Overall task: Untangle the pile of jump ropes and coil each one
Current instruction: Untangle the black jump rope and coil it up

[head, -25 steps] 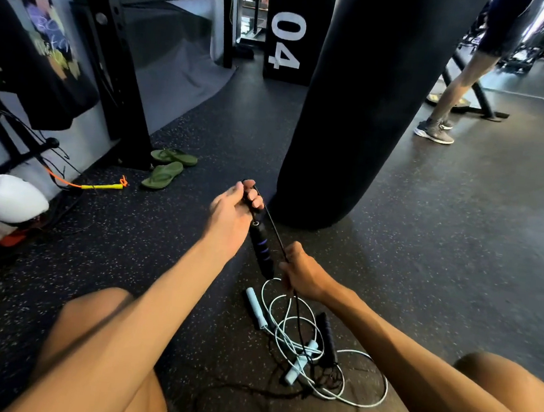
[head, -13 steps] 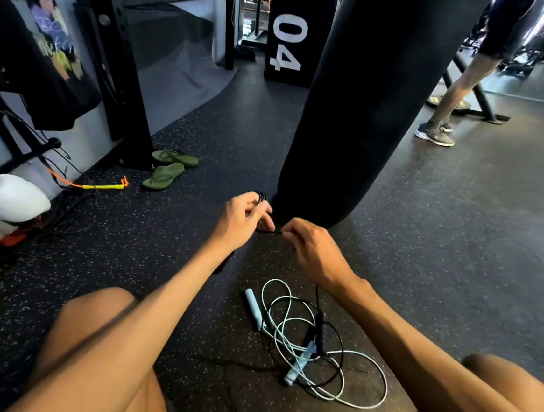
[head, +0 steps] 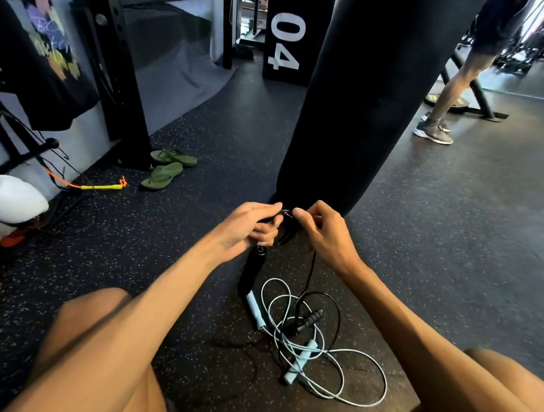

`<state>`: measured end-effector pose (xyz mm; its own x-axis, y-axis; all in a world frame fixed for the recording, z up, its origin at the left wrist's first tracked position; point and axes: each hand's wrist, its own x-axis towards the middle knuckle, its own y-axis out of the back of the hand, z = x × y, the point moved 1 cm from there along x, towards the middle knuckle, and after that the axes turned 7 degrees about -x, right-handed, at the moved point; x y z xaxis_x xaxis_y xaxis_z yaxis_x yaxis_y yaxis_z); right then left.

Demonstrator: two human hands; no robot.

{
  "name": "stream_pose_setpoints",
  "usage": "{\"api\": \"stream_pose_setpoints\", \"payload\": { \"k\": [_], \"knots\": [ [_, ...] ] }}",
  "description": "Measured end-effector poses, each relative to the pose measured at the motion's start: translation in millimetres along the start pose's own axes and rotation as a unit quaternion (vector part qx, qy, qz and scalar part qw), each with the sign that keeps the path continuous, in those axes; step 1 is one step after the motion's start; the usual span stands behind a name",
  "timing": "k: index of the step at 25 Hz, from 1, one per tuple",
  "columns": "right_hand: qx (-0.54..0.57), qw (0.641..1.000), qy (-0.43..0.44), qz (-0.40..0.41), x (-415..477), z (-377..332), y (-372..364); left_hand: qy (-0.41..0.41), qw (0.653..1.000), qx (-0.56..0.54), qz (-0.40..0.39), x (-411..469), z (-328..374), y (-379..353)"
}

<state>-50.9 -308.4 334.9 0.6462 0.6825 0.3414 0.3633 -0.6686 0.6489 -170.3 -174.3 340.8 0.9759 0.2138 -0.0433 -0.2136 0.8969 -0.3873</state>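
Observation:
My left hand (head: 248, 227) and my right hand (head: 322, 234) meet above the floor, both pinching a small coil of the black jump rope (head: 284, 232). One black handle (head: 251, 270) dangles below my left hand. The black cord (head: 309, 276) runs down from my right hand to the pile, where the second black handle (head: 309, 320) lies. A light blue jump rope (head: 349, 356) with two pale blue handles (head: 255, 310) lies in loose loops on the floor between my knees, crossed by the black cord.
A black punching bag (head: 364, 98) hangs right behind my hands. Green flip-flops (head: 164, 175) and a yellow-orange rope (head: 99, 186) lie at the left near a black rack (head: 112, 57). A person's legs (head: 447, 99) stand at the back right. A black "04" box (head: 293, 35) stands behind.
My hands have come together and wound the black cord into a small coil. The black handle, held up a second ago, now hangs below my left hand. The second black handle has shifted.

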Motion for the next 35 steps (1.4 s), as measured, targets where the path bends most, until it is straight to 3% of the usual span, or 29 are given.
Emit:
{"api": "stream_pose_setpoints", "payload": {
  "k": [3,6,10,16,19,23,28,35],
  "knots": [
    [0.066,0.995,-0.053,-0.06,-4.1,6.4,-8.8,-0.025,0.988,-0.154,0.018,3.1,9.8,1.3],
    [0.076,0.984,-0.086,-0.137,-14.8,18.2,-21.6,-0.067,0.951,-0.298,0.045,4.4,26.7,10.3],
    [0.053,0.987,-0.105,-0.106,-15.4,20.9,-23.1,-0.122,0.935,-0.324,0.079,6.0,32.7,6.6],
    [-0.026,0.999,0.01,-0.046,-5.2,-7.3,-10.6,-0.244,0.945,-0.137,0.167,8.4,42.0,0.2],
    [-0.035,0.997,0.075,-0.009,0.8,-18.3,-3.4,-0.313,0.924,-0.008,0.219,6.0,49.7,-9.0],
    [0.003,0.996,0.081,-0.029,-1.1,-36.1,-3.6,-0.36,0.882,0.189,0.238,5.6,45.1,-12.5],
    [-0.005,0.995,0.087,-0.047,-1.1,-42.9,-5.8,-0.299,0.79,0.494,0.206,5.8,27.1,-3.5],
    [-0.047,0.99,0.117,-0.057,0.1,-37.3,-3.7,-0.105,0.808,0.57,0.104,6.1,29.0,-5.9]
  ]
}}
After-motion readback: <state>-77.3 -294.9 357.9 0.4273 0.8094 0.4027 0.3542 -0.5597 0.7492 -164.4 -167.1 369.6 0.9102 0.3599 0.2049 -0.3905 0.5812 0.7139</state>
